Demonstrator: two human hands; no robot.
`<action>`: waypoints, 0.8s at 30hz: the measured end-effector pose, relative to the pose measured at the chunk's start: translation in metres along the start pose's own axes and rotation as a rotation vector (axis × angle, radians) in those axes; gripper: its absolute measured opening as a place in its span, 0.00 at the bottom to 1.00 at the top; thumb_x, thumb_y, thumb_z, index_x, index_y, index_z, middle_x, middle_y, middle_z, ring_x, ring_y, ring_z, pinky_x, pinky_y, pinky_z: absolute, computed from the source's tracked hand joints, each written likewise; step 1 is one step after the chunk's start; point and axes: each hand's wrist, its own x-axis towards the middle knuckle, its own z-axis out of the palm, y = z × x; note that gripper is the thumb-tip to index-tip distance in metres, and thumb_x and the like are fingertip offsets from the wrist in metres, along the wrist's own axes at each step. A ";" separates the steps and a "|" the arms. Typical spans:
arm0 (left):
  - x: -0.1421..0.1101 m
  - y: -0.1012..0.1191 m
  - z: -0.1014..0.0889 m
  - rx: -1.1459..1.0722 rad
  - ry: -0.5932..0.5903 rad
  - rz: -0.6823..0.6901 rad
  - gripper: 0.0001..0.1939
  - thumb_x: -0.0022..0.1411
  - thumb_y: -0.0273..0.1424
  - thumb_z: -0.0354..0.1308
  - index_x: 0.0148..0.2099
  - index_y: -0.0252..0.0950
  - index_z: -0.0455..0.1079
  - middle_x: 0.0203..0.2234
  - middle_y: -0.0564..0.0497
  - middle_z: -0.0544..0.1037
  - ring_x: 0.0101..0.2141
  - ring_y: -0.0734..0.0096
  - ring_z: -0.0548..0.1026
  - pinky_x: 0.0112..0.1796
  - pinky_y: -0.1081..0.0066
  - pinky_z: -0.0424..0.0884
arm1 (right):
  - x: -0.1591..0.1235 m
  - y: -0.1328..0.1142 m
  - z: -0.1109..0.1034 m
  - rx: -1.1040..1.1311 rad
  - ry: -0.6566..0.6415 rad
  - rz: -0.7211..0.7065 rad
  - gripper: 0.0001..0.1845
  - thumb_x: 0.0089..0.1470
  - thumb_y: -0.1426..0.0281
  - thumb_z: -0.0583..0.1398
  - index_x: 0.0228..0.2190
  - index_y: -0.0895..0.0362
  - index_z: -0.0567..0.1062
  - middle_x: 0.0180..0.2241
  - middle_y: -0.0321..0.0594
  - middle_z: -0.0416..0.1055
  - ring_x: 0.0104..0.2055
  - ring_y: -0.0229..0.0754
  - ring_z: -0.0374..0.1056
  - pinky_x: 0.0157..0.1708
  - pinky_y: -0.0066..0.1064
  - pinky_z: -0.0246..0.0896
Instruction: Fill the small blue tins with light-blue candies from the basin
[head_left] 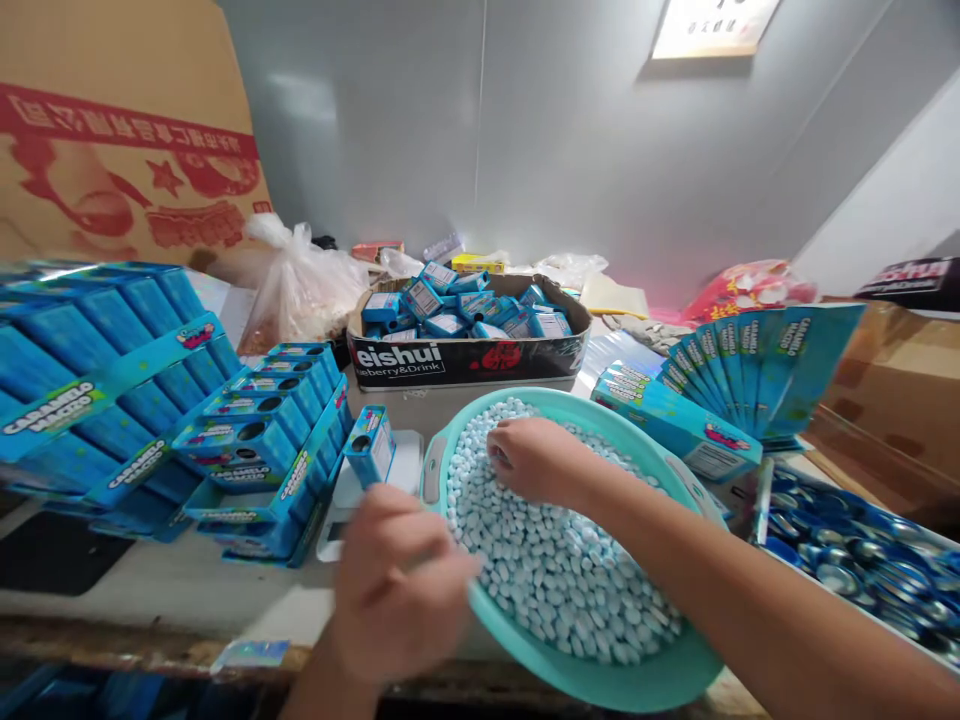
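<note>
A turquoise plastic basin [600,690] holds a heap of small pale-blue candies [592,590]. My right hand [536,460] rests on the candies near the far left side, its fingers curled closed; whatever they hold is hidden. My left hand [405,590] is at the basin's near left rim, smeared by motion, its fingers seemingly bent. Just beyond it, a small blue box [371,445] with a round dark hole in its top stands upright on a white scale [405,460].
Blue display trays of boxes [262,430] are stacked at left. A black-sided carton [465,362] of small blue boxes stands behind the basin. At right are fanned blue cards [757,370], a blue carton [675,420] and a container of shiny blue-rimmed round pieces [847,550].
</note>
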 end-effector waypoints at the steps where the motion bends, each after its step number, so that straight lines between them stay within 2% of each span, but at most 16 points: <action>1: 0.013 0.017 0.006 -0.044 -0.241 0.080 0.09 0.59 0.21 0.60 0.34 0.42 0.68 0.29 0.55 0.74 0.32 0.70 0.71 0.34 0.65 0.68 | -0.001 0.002 -0.002 0.003 0.016 -0.005 0.10 0.58 0.75 0.57 0.30 0.56 0.78 0.34 0.46 0.80 0.35 0.47 0.74 0.32 0.33 0.55; 3: 0.034 0.042 0.019 -0.032 -0.652 0.104 0.09 0.60 0.22 0.61 0.30 0.40 0.68 0.31 0.54 0.76 0.35 0.65 0.72 0.34 0.63 0.68 | -0.002 0.007 -0.003 0.015 0.045 -0.019 0.12 0.58 0.77 0.55 0.30 0.56 0.78 0.33 0.45 0.80 0.35 0.46 0.73 0.31 0.33 0.54; 5: 0.042 0.053 0.030 0.015 -0.925 -0.010 0.05 0.60 0.26 0.62 0.32 0.40 0.72 0.36 0.51 0.78 0.38 0.60 0.74 0.35 0.60 0.69 | -0.002 0.013 -0.003 0.047 0.044 -0.044 0.11 0.57 0.77 0.56 0.29 0.56 0.78 0.33 0.44 0.80 0.34 0.44 0.73 0.31 0.32 0.55; 7: 0.042 0.057 0.038 0.057 -1.074 -0.138 0.02 0.59 0.29 0.63 0.37 0.39 0.76 0.41 0.47 0.79 0.40 0.55 0.75 0.34 0.59 0.69 | 0.000 0.021 0.001 0.105 0.017 -0.069 0.09 0.56 0.75 0.58 0.29 0.56 0.78 0.32 0.42 0.80 0.33 0.42 0.72 0.32 0.30 0.58; 9: 0.037 0.060 0.042 0.090 -1.136 -0.248 0.05 0.59 0.30 0.63 0.39 0.38 0.76 0.44 0.46 0.79 0.42 0.52 0.76 0.32 0.59 0.69 | 0.002 0.028 0.006 0.182 -0.002 -0.087 0.08 0.56 0.74 0.59 0.30 0.56 0.79 0.33 0.40 0.80 0.34 0.41 0.72 0.34 0.29 0.60; 11: 0.030 0.061 0.046 0.098 -1.109 -0.343 0.05 0.61 0.28 0.61 0.40 0.38 0.75 0.44 0.47 0.78 0.43 0.54 0.76 0.32 0.61 0.68 | 0.004 0.035 0.010 0.245 -0.014 -0.093 0.07 0.55 0.72 0.59 0.31 0.55 0.79 0.34 0.40 0.80 0.35 0.42 0.72 0.36 0.30 0.62; 13: 0.021 0.061 0.052 0.081 -1.000 -0.400 0.05 0.62 0.26 0.58 0.39 0.39 0.74 0.40 0.49 0.77 0.41 0.60 0.76 0.31 0.63 0.66 | 0.004 0.039 0.012 0.272 -0.025 -0.102 0.07 0.55 0.71 0.60 0.31 0.56 0.79 0.34 0.40 0.79 0.35 0.42 0.71 0.37 0.32 0.62; 16: 0.005 0.056 0.063 0.028 -0.818 -0.405 0.04 0.64 0.27 0.57 0.36 0.39 0.71 0.34 0.51 0.75 0.37 0.66 0.74 0.32 0.64 0.65 | 0.004 0.041 0.012 0.307 -0.045 -0.103 0.06 0.55 0.70 0.61 0.31 0.56 0.79 0.33 0.41 0.78 0.34 0.43 0.71 0.36 0.33 0.63; 18: -0.002 0.053 0.068 0.008 -0.745 -0.411 0.06 0.66 0.27 0.56 0.35 0.40 0.71 0.33 0.52 0.74 0.37 0.67 0.73 0.34 0.64 0.66 | 0.004 0.042 0.010 0.334 -0.051 -0.093 0.05 0.54 0.70 0.61 0.32 0.56 0.79 0.33 0.41 0.78 0.34 0.43 0.72 0.36 0.33 0.63; 24: -0.010 0.050 0.070 -0.039 -0.668 -0.424 0.06 0.70 0.28 0.55 0.40 0.39 0.73 0.35 0.51 0.77 0.40 0.65 0.75 0.38 0.65 0.69 | 0.002 0.042 0.005 0.301 -0.027 -0.035 0.06 0.52 0.73 0.60 0.30 0.57 0.78 0.32 0.42 0.79 0.34 0.44 0.72 0.35 0.33 0.63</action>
